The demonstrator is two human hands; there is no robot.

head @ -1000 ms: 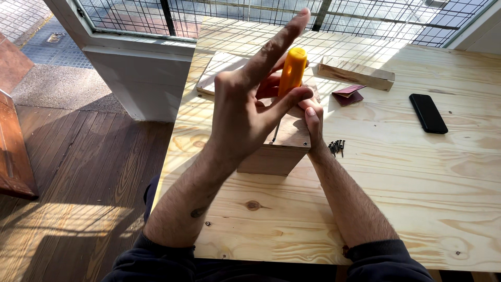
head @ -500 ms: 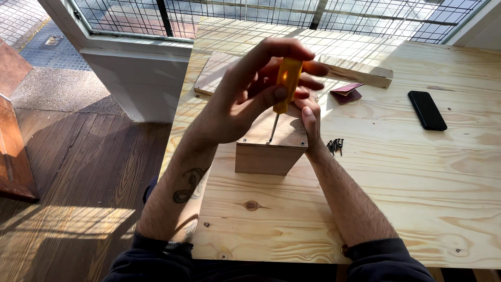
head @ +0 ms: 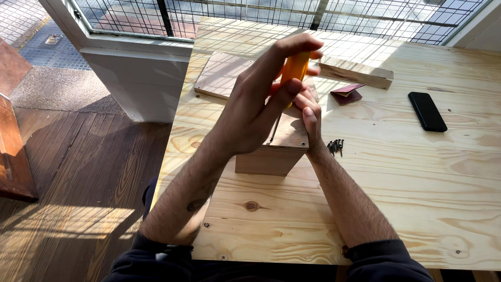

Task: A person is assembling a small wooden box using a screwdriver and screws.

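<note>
Screwdriver [head: 295, 68] with the orange handle stands upright on the wooden box [head: 271, 151] near the worktop [head: 365, 198] middle, left hand [head: 255, 109] closed around the handle. Right hand [head: 309, 112], at 3 o'clock of the shaft, seems to pinch the tip. Keeping the shaft vertical and pressing straight down would be best; loose screws [head: 335, 146] lie just beside.

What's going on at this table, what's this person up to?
A person is working a screwdriver with an orange handle into the top of a small wooden box on a pine table. The left hand wraps the handle from above; the right hand steadies things beside the shaft. A small heap of dark screws lies just right of the box, a black phone farther right.
</note>
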